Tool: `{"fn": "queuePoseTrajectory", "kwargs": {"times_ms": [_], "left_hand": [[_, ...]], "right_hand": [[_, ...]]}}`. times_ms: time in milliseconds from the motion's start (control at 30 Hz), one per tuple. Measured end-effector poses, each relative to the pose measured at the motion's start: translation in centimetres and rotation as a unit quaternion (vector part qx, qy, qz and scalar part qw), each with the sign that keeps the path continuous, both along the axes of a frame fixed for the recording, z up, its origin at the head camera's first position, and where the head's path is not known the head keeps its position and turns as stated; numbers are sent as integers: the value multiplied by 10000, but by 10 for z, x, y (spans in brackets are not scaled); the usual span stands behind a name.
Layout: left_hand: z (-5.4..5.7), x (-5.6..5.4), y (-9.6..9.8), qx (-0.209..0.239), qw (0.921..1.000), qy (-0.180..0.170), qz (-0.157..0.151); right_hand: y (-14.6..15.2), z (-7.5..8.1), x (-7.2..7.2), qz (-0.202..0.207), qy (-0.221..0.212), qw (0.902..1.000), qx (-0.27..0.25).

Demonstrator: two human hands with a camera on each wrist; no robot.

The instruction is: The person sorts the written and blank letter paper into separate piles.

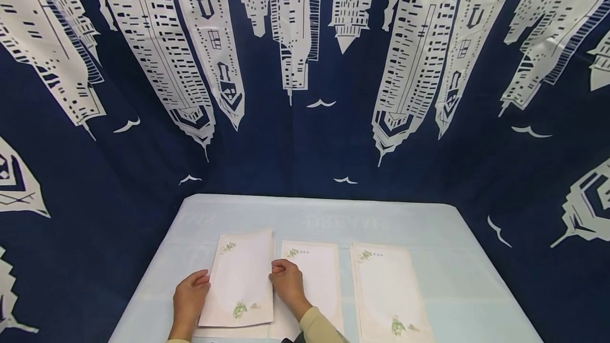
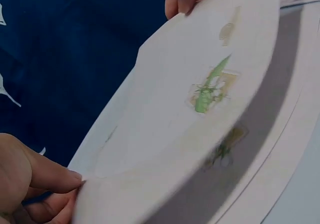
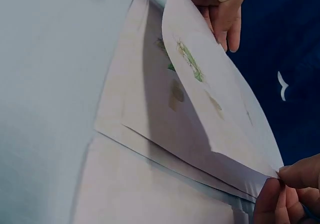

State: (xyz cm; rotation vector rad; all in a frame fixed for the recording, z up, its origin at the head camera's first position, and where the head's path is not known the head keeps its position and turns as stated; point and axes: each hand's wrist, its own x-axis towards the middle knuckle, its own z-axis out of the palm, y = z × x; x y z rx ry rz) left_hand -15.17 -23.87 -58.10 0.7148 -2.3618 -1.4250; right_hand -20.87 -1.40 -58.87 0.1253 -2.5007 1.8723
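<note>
One raised sheet (image 1: pixel 240 274), three flat paper lots (image 1: pixel 321 274), two sets of fingers (image 1: pixel 281 265), one table (image 1: pixel 467 290), one cloth (image 1: pixel 290 147)

Navy cloth (image 1: pixel 290 142) (upside-down skyscrapers (image 1: pixel 405 52)) surrounds a table (image 1: pixel 457 263).

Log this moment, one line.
left hand: pinches raised sheet, left edge; right hand: pinches same sheet, right edge; rightmost sheets: on table

Room for a hand: table (image 1: pixel 476 290) right of the right papers (image 1: pixel 388 290), plus its far strip before the curtain (image 1: pixel 290 152). Lane between middle paper (image 1: pixel 316 269) and right papers: narrow. Blocked at left: lifted sheet (image 1: pixel 240 279) spans left hand (image 1: pixel 190 299) to right hand (image 1: pixel 289 283), shadowed gap beneath. Right sleeve (image 1: pixel 319 326) overhangs middle paper, near end.
</note>
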Motion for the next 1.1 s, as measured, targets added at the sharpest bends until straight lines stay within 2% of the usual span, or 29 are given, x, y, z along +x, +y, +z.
{"fn": "queuePoseTrajectory", "kwargs": {"times_ms": [133, 233, 367, 500, 633, 733, 867, 1100], "left_hand": [[-1, 1, -5, -117, 9997, -178, -106], [-2, 2, -7, -327, 9992, -184, -110], [-3, 0, -7, -674, 9975, -223, -15], [-3, -2, -5, -984, 9941, -418, 183], [-1, -2, -2, -1032, 9930, -515, 247], [2, -2, 3, -853, 9949, -523, 83], [6, -3, 14, -523, 9966, -544, -320], [5, -5, 35, -241, 9933, -324, -1084]], "right_hand": [[-3, -1, 3, 149, -100, 9997, 146], [-3, -2, 6, 246, -125, 9994, 217], [-2, -3, 8, 304, -160, 9989, 333], [0, -2, 8, 436, -256, 9981, 342], [4, -1, 8, 476, -167, 9976, 480], [9, 0, 7, 426, -27, 9969, 657], [18, 0, 7, 354, 60, 9966, 743], [40, 0, 7, 159, 1, 9975, 690]]}}
